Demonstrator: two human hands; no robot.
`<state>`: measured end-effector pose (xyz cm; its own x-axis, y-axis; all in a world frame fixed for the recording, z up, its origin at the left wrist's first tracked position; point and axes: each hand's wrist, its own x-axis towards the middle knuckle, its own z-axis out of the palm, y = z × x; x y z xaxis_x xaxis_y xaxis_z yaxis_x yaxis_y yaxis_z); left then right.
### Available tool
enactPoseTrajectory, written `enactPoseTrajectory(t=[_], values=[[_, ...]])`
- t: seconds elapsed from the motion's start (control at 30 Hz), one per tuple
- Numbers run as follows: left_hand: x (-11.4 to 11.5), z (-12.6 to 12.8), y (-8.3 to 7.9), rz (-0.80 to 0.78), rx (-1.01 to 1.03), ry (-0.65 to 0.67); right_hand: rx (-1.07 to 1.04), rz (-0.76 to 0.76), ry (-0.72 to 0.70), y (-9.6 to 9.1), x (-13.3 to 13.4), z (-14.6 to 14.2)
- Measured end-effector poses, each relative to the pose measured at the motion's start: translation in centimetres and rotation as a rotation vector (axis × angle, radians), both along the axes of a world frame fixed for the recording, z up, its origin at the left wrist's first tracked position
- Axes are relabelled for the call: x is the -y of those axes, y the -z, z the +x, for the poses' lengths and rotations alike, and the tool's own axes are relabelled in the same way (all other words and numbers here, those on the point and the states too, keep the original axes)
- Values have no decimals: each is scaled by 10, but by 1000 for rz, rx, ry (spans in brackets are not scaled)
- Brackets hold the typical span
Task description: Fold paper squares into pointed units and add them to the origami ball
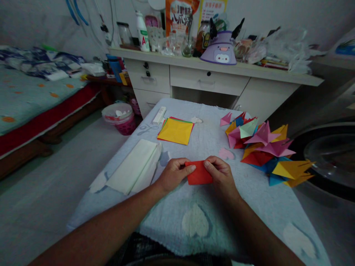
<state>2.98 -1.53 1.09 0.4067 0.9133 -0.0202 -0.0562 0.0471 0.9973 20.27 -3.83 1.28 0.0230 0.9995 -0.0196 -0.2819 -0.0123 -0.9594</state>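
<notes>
A folded red paper (198,175) lies on the towel-covered table (194,218) in front of me. My left hand (173,173) pinches its left edge with fingers closed. My right hand (220,174) grips its right side, fingers curled over the top edge. A stack of coloured paper squares (175,130), yellow on top, lies farther back. To the right sits a pile of folded paper shapes (262,146) in pink, yellow, red, blue and green.
A white folded cloth (134,166) lies at the table's left. A small white box (159,115) sits beyond the stack. Behind stands a white desk (210,79) crowded with bottles and jars, a pink bin (119,117) on the floor, a bed (30,96) at left.
</notes>
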Motion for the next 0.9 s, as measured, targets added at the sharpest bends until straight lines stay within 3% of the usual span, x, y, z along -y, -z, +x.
enactPoseTrajectory(t=[0.27, 0.43, 0.63, 0.9], values=[[-2, -2, -1, 51, 37, -94, 42, -30, -113, 4, -1, -4], [0, 0, 3, 51, 80, -114, 92, -9, -71, 8, -3, -1], [7, 1, 6, 236, -69, -152, 148, 16, -72, 8, -3, 2], [6, 0, 9, 342, -169, -208, 216, 197, 34, 8, -4, 1]])
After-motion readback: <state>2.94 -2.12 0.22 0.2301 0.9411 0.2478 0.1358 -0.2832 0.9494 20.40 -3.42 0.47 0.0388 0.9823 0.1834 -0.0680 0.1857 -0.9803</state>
